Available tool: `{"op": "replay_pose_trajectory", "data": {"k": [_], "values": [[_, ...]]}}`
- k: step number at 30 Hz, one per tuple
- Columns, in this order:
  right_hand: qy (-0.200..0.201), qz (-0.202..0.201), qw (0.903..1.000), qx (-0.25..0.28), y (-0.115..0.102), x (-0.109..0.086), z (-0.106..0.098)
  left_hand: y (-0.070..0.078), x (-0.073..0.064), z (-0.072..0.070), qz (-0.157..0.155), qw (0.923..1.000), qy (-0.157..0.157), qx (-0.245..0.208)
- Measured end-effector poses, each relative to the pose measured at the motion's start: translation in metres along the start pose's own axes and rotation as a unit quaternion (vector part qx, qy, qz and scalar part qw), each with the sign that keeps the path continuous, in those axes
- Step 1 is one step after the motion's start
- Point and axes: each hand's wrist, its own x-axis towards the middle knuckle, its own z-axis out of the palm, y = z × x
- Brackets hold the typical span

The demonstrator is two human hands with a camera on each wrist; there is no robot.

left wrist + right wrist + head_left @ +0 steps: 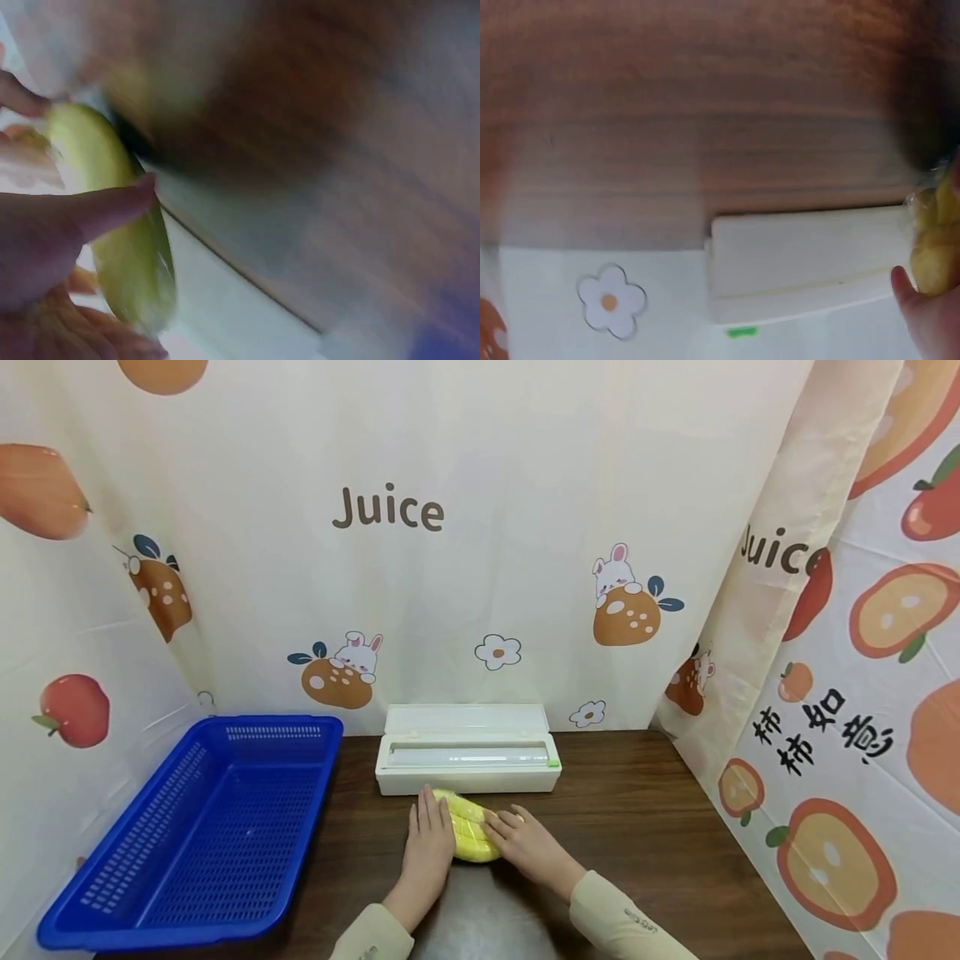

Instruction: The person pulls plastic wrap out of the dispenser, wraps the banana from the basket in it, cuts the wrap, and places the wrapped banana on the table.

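A bunch of yellow bananas [471, 843], covered in shiny clear film, is at the middle of the table just in front of a white cling film box [467, 783]. My left hand [429, 845] holds the bunch's left side, its fingers pointing away from me. In the left wrist view its thumb lies across a banana [124, 262], with other fingers showing behind. On the right end, my right hand [527, 845] grips the bunch from above. The right wrist view shows its thumb beside the wrapped bananas [934, 259]; its other fingers are mostly out of frame there.
The box's lid [465, 718] is raised, showing a film roll [468, 756] and a green slider [553, 763]. A large blue basket [309, 831] stands on the left. Printed curtains [480, 568] hang behind the dark wooden table [637, 827] and at both sides.
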Motion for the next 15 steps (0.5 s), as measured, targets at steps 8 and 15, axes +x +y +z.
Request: {"op": "replay_pose_trajectory", "data": {"k": [8,15], "values": [[-0.021,0.044,0.9892,0.138,0.002,-0.012,-0.004,-0.043,0.014,-0.012,0.066,0.9414,-0.195,-0.267],[0.002,0.092,0.9574,0.274,0.003,-0.014,-0.013,-0.056,0.011,-0.012,0.046,0.9096,-0.222,-0.348]]}}
